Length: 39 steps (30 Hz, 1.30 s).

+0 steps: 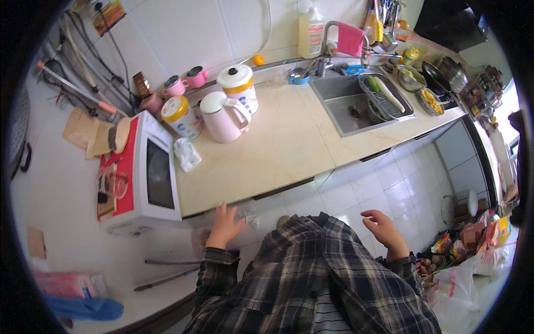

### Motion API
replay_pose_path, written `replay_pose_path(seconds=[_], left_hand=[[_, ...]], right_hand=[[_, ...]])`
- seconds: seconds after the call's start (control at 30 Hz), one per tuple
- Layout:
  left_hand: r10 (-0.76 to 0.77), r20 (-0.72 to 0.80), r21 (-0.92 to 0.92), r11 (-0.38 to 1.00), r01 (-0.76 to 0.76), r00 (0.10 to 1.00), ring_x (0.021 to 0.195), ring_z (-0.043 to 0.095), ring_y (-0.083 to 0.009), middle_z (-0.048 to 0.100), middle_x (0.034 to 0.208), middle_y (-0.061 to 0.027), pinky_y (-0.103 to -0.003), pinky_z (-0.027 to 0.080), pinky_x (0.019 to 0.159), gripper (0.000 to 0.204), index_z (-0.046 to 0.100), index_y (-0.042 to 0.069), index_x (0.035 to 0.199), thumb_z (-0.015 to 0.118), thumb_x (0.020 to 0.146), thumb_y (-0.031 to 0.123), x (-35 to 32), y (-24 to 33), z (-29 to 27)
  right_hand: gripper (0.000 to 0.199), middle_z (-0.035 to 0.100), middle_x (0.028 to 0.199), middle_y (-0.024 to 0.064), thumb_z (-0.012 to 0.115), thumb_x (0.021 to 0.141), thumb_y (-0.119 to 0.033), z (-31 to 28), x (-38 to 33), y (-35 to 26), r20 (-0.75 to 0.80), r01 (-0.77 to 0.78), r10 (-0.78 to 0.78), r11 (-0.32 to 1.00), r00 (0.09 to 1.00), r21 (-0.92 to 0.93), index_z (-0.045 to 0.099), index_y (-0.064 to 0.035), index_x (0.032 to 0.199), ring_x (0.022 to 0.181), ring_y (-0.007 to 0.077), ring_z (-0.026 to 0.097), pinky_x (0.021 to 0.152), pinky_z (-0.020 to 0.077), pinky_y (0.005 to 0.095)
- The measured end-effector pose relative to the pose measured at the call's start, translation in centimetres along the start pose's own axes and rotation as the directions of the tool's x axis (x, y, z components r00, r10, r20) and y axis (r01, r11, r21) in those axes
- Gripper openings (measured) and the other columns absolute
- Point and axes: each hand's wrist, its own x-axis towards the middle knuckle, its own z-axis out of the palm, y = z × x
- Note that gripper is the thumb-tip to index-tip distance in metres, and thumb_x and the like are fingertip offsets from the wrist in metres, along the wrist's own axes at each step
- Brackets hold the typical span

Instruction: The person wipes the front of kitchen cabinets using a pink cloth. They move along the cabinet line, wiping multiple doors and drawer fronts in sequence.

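My left hand [225, 227] is held out near the counter's front edge, fingers apart, with nothing in it. On the other side, my right hand [382, 229] hangs over the floor tiles, its fingers spread and holding nothing. Nearest to the left hand are the beige counter [278, 161] and a white microwave [157, 167] with a red cover on top. A pale pink kettle [220, 118] stands farther back, beside two white and yellow cans, one [181, 117] left of it and one [239, 83] behind it. Crumpled white plastic [187, 155] lies by the microwave.
A steel sink [337, 110] holds a drying basket [384, 97] with a white radish and a cucumber. Pink mugs [174, 85], a clear jug of liquid [311, 33] and an orange [258, 59] line the wall. Plastic bags [456, 289] and groceries are heaped at lower right.
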Motion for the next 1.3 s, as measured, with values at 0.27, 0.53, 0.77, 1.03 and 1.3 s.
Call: replay_pose_path(seconds=[0.27,0.53,0.77,1.03,1.3], left_hand=[[0.073,-0.028,-0.036,0.997,-0.074,0.997,0.138,0.026,-0.0471,0.026,0.151,-0.0284,-0.050,0.030,0.111,0.056,0.053,0.004,0.131,0.067,0.085,0.033,7.2,-1.9,-3.6],[0.204,0.092,0.039,0.977,-0.208,0.975,0.138,0.027,-0.0472,0.026,0.151,-0.0267,-0.051,0.032,0.109,0.053,0.054,0.005,0.129,0.067,0.086,0.032,13.1,0.8,-4.7],[0.221,0.145,0.046,0.972,-0.230,0.964,0.139,0.024,-0.0466,0.022,0.154,-0.0246,-0.053,0.028,0.111,0.055,0.052,0.007,0.132,0.066,0.086,0.034,15.0,3.9,-3.4],[0.238,0.120,0.050,0.968,-0.245,0.964,0.139,0.026,-0.0447,0.023,0.153,-0.0252,-0.051,0.029,0.111,0.054,0.054,0.007,0.131,0.066,0.086,0.034,14.8,6.1,-1.6],[0.214,0.104,0.086,0.971,-0.224,0.971,0.137,0.031,-0.0420,0.029,0.150,-0.0253,-0.047,0.032,0.110,0.056,0.053,0.005,0.132,0.066,0.086,0.034,14.6,6.6,-1.1]], right_hand=[[0.034,0.062,0.112,0.0173,0.065,0.088,-0.023,2.1,6.0,-3.1,-0.065,0.084,-0.108,0.954,0.992,-0.289,0.062,-0.0034,0.115,0.103,0.0329,0.061,0.087,0.0498,0.0404],[0.037,0.064,0.108,0.0179,0.066,0.086,-0.030,3.3,4.7,2.3,-0.148,-0.217,0.163,0.821,0.976,-0.528,0.064,-0.0060,0.113,0.101,0.0375,0.060,0.086,0.0485,0.0467],[0.037,0.069,0.101,0.0200,0.064,0.087,-0.032,3.5,3.1,13.8,-0.156,-0.423,0.396,0.799,0.905,-0.427,0.066,-0.0032,0.110,0.096,0.0374,0.063,0.084,0.0505,0.0450],[0.034,0.070,0.076,0.0145,0.061,0.085,-0.030,5.2,-1.5,30.4,-0.186,-0.744,0.722,0.659,0.667,-0.111,0.071,0.0009,0.095,0.072,0.0263,0.069,0.068,0.0543,0.0408],[0.032,0.071,0.073,0.0115,0.061,0.085,-0.029,6.0,-3.6,37.8,-0.243,-0.822,0.786,0.552,0.569,-0.139,0.072,0.0003,0.091,0.064,0.0204,0.069,0.066,0.0554,0.0373]])
